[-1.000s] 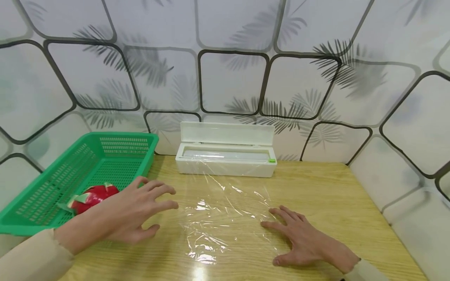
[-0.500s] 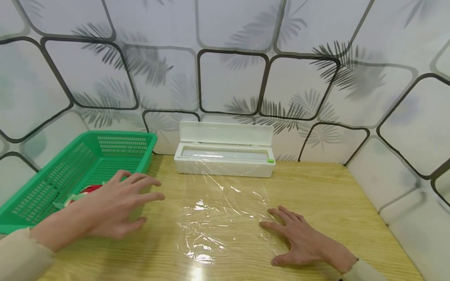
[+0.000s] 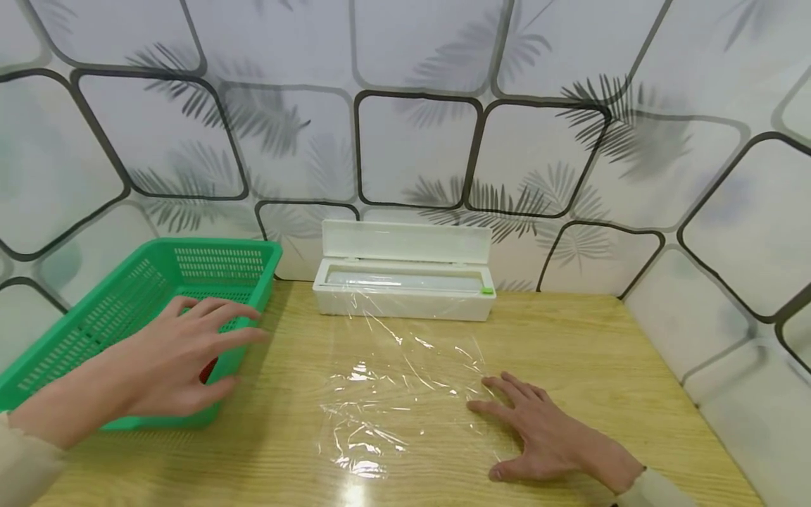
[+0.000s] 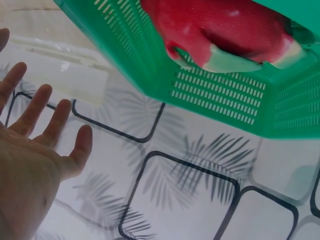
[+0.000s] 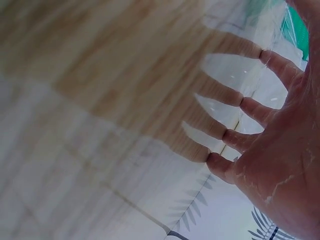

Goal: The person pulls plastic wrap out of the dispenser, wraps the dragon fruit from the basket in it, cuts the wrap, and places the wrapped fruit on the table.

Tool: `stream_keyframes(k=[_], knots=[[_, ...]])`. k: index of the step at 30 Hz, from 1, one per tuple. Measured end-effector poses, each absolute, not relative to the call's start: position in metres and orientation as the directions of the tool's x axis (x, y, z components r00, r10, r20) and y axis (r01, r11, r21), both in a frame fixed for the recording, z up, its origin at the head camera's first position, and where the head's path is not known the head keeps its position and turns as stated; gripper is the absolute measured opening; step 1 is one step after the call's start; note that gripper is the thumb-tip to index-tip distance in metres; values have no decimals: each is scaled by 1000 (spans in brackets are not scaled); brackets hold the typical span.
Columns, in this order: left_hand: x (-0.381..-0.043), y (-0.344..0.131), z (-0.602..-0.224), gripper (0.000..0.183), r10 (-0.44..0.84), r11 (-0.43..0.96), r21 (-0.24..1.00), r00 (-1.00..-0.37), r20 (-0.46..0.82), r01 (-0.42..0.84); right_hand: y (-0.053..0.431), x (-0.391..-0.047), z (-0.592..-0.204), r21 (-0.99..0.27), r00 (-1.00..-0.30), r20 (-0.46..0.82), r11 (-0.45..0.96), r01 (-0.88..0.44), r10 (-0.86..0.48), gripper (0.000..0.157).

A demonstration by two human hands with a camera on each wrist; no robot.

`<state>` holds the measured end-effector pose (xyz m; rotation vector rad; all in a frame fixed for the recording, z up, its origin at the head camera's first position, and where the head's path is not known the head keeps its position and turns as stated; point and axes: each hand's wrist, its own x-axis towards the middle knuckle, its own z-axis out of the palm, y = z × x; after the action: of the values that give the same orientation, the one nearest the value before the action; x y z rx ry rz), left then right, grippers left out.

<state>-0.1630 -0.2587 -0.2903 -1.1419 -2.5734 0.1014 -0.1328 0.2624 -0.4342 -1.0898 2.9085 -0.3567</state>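
Clear wrinkled film (image 3: 399, 401) spread on the wooden table (image 3: 570, 338), red green-tipped dragon fruit (image 4: 230, 27) inside a green basket (image 3: 218, 266)

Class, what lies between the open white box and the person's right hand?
Clear plastic film lies there, spread over the wood-grain table, as the head view shows.

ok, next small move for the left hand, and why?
I'd probably lower the left hand toward the red fruit: the fruit lies in the green basket, the hand is right by it, fingers spread and holding nothing, while the right hand has its fingertips at the right edge of the clear film.
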Motion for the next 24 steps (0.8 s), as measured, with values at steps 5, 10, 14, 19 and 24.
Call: stream_keyframes(k=[5, 10, 14, 19, 24], knots=[[-166, -268, -290, 52, 700, 712, -189, -664, 263, 676, 262, -133, -434, -219, -758, 70, 731, -646, -648, 86], [-166, -282, -294, 50, 660, 750, -169, -707, 253, 640, 262, -133, -435, -229, -755, 64, 726, -648, -653, 86], [-168, -294, -300, 51, 636, 771, -167, -728, 258, 614, 262, -133, -436, -213, -757, 71, 731, -648, -650, 86], [-171, -307, -308, 56, 581, 814, -175, -779, 234, 555, 263, -134, -436, -221, -758, 64, 731, -645, -649, 85], [-171, -315, -316, 63, 533, 843, -186, -832, 154, 505, 264, -134, -436, -240, -760, 46, 732, -638, -648, 85]])
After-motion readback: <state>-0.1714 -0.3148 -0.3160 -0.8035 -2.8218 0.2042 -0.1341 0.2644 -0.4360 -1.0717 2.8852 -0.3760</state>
